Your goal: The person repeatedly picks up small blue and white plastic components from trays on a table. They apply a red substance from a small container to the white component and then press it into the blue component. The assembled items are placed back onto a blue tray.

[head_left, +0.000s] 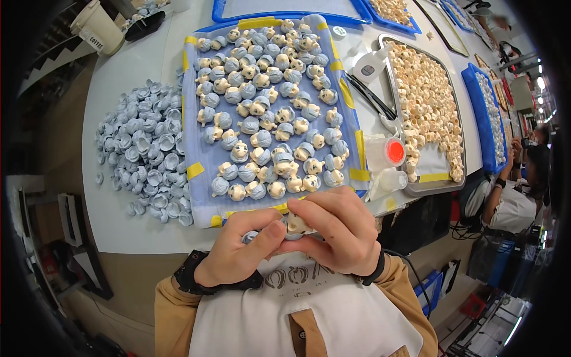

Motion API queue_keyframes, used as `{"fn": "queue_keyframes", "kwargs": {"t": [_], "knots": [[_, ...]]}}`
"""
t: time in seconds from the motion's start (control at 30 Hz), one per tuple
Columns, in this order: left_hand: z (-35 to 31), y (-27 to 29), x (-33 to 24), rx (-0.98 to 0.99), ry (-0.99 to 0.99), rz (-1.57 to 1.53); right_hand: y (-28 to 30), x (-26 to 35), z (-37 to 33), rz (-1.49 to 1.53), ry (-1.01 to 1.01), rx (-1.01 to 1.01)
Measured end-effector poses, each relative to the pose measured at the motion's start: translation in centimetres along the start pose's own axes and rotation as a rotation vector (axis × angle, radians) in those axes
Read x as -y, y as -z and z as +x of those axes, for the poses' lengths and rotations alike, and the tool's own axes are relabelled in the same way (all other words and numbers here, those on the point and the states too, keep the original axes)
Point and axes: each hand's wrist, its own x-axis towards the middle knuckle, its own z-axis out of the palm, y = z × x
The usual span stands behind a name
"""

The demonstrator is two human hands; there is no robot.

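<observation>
Close in front of my apron, both hands meet around a small doll head (297, 225) with a pale face and blue-grey hair. My right hand (342, 229) is closed on it, fingers above and thumb below. My left hand (238, 247) is closed against the head's left side, with a blue-grey hair piece (249, 237) showing between its thumb and index finger. Just beyond lies a blue tray (199, 178), lined with cloth and yellow tape, bearing rows of similar doll heads (260, 140). Fingers hide where the held parts join.
Left of the tray is a heap of loose blue-grey hair pieces (148, 143). On the right stand a metal tray (437, 189) of pale head parts, a white bottle (370, 65), black-handled tweezers (372, 95) and a red-topped jar (395, 151). A cream cup (98, 27) sits far left.
</observation>
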Motion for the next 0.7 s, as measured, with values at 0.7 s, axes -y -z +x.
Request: {"fn": "queue_keyframes", "kwargs": {"t": [0.7], "knots": [[0.4,-0.5,-0.2,-0.025,0.041,-0.129,-0.2,-0.4,0.1,-0.035,0.011,-0.005]]}}
